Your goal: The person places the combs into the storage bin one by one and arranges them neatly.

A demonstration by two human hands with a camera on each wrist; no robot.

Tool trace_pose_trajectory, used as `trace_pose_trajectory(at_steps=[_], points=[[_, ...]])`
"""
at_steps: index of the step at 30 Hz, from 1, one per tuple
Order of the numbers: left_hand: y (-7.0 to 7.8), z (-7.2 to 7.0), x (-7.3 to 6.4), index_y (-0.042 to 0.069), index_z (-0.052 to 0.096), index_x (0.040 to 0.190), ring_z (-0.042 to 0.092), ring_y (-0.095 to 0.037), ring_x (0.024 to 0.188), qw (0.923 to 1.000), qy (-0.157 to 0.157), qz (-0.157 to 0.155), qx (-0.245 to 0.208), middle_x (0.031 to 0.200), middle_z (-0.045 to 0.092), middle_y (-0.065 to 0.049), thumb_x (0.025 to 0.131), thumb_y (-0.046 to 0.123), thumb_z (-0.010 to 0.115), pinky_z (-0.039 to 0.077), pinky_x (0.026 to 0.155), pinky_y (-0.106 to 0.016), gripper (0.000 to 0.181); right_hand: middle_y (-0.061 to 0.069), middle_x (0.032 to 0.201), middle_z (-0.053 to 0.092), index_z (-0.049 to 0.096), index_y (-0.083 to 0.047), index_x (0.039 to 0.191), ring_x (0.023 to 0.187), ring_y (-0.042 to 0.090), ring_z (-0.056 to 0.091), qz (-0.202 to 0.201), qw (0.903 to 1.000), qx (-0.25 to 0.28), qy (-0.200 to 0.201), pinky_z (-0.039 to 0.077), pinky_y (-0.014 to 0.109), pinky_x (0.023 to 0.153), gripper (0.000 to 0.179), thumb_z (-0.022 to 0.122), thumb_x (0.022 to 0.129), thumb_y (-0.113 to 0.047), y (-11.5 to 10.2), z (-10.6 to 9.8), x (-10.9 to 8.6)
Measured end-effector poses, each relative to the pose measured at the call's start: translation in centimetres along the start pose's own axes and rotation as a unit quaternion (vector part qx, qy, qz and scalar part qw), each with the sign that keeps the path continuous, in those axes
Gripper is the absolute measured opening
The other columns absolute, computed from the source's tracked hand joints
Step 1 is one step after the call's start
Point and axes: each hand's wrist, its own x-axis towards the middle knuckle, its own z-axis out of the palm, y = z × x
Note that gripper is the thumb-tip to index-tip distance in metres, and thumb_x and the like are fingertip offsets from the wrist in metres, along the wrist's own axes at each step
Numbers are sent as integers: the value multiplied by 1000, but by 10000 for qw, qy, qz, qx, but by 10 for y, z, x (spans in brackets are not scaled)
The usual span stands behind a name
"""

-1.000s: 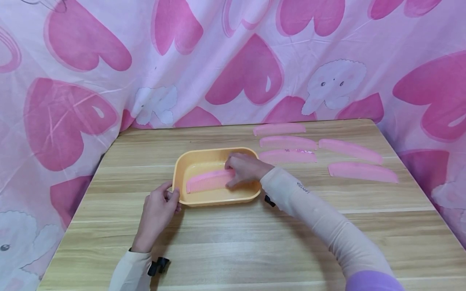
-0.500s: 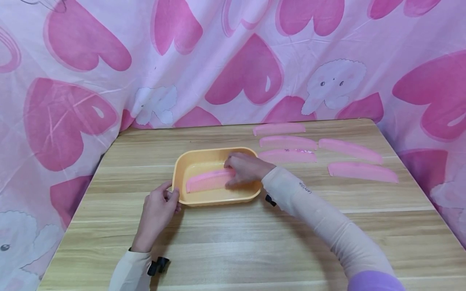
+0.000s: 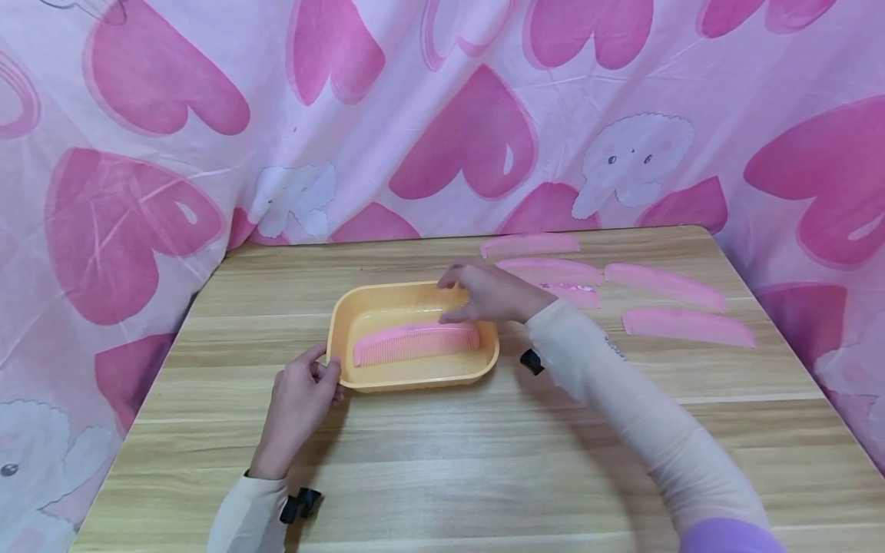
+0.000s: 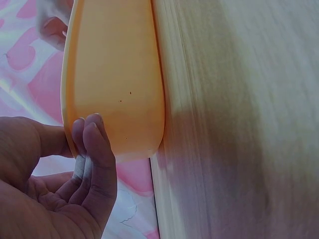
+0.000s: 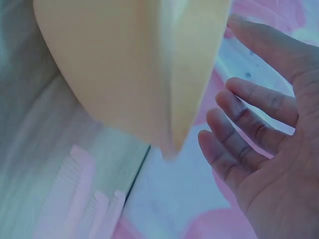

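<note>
A pink comb (image 3: 415,343) lies flat inside a shallow yellow plastic tray (image 3: 415,386), teeth toward the near side. My left hand (image 3: 303,403) pinches the tray's left end; in the left wrist view the thumb and fingers (image 4: 98,149) grip its rim from both sides. My right hand (image 3: 487,293) hovers over the tray's back right corner with nothing in it. The right wrist view shows its fingers apart and relaxed beside the tray wall (image 5: 114,64). Just behind that hand, a pink comb with a printed pattern (image 3: 584,297) is partly hidden.
More pink combs lie on the wooden table: one at the back edge (image 3: 531,245), one in front of it (image 3: 556,270), and two farther right, an upper comb (image 3: 664,286) and a lower comb (image 3: 687,327). Heart-patterned pink cloth (image 3: 463,138) hangs behind the table.
My right hand has let go of the comb in the tray and lifted up and to the right. The comb's right end now shows. The left hand has stayed on the tray.
</note>
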Motion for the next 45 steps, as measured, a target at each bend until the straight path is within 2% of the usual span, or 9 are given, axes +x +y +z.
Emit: trace_pose_trajectory(at_steps=[9,14,22,27,35,41,45], points=[[1,0,-1,-5,54,139,66,-18,61,10000,-9,32,3,73,69,-8,103,15,53,52,52,-26,42,14,117,65,70,2,120,108,31,59,-189,9982,177,546,49,44,95,50,85,83,-28,23,-22,-20],[1,-1,-1,-5,54,140,66,-17,61,10000,-37,25,4,73,69,-8,103,15,53,51,52,-26,42,11,114,65,71,0,117,107,30,59,-38,9967,239,774,49,47,95,46,86,82,-26,38,-30,-35],[-1,0,-1,-3,54,140,67,-19,62,10000,-19,-25,28,72,68,-7,103,15,53,53,52,-27,42,15,121,63,67,-2,123,117,35,59,653,9941,335,803,46,52,102,50,84,84,-28,61,-34,-57],[0,0,-1,-4,54,139,67,-19,61,10000,-29,-3,13,71,68,-6,102,14,53,53,52,-27,41,19,124,64,65,2,125,117,37,57,894,9926,308,767,46,52,100,55,85,84,-28,75,-33,-68],[1,-1,-2,-5,55,139,65,-16,60,10000,-32,15,1,70,68,-5,103,15,53,51,51,-26,41,22,124,65,64,8,125,116,39,57,998,9913,335,786,46,55,98,54,84,85,-22,94,-30,-84],[2,-1,-2,-5,55,138,65,-17,60,10000,-44,15,14,70,67,-5,103,15,53,50,50,-26,41,20,125,65,66,5,125,119,40,55,1172,9893,337,799,44,57,101,54,84,85,-26,107,-26,-96],[2,-1,-2,-5,55,139,66,-17,60,10000,-44,24,28,70,67,-5,103,15,53,50,51,-26,41,20,123,65,68,4,123,118,40,56,1103,9895,284,888,44,57,101,50,84,84,-23,115,-24,-103]])
